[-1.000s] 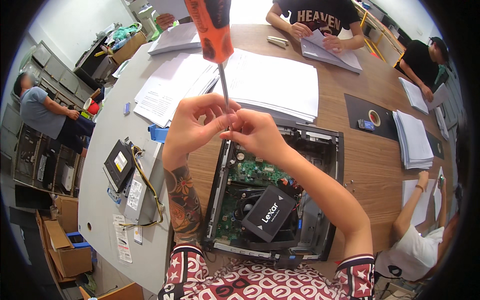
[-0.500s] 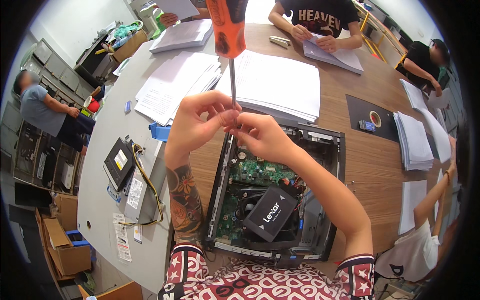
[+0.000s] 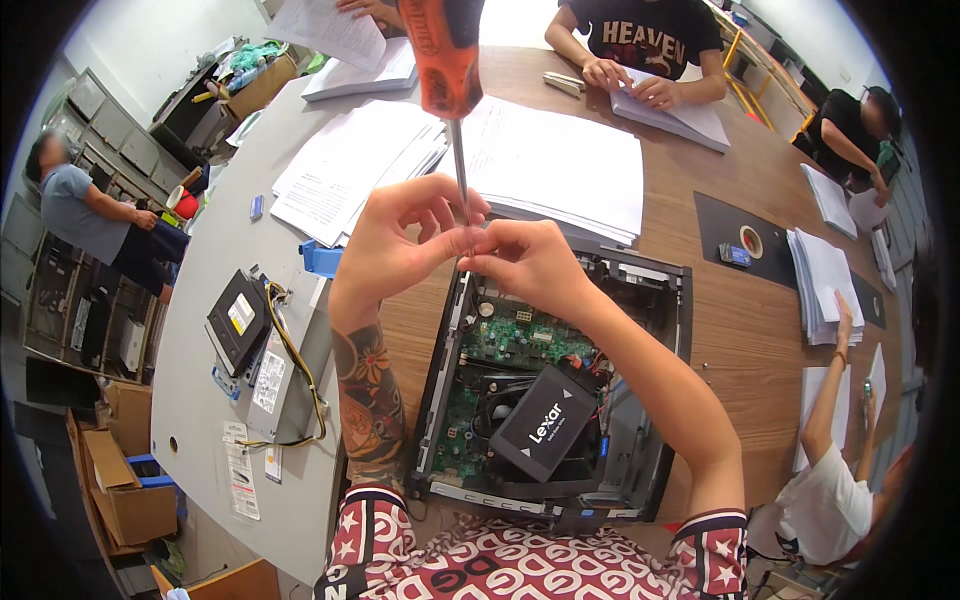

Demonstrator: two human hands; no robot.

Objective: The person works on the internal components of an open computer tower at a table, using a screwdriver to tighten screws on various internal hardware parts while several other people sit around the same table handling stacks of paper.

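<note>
A screwdriver (image 3: 447, 60) with an orange and black handle stands nearly upright, handle uppermost, its tip hidden among my fingers. My left hand (image 3: 405, 240) pinches the lower metal shaft between thumb and fingers. Against it, my right hand (image 3: 525, 262) is closed in a pinch at the tip; whatever small thing it may hold is hidden. Both hands are raised over the far left corner of an opened desktop computer case (image 3: 680, 400). Inside the case are a green motherboard (image 3: 510, 335) and, lying tilted nearer me, a black solid-state drive (image 3: 543, 423).
Left of the case are a metal power supply (image 3: 285, 385) with cables and a black optical drive (image 3: 237, 320). Paper stacks (image 3: 560, 170) lie beyond. A dark mat (image 3: 715, 225) bears a tape roll (image 3: 749, 240). Several other people handle papers around the table; one person stands at the left.
The screwdriver handle has shifted slightly left, and my right fingers have drawn closer together at its tip. At the right, a co-worker's arm has moved onto a paper stack.
</note>
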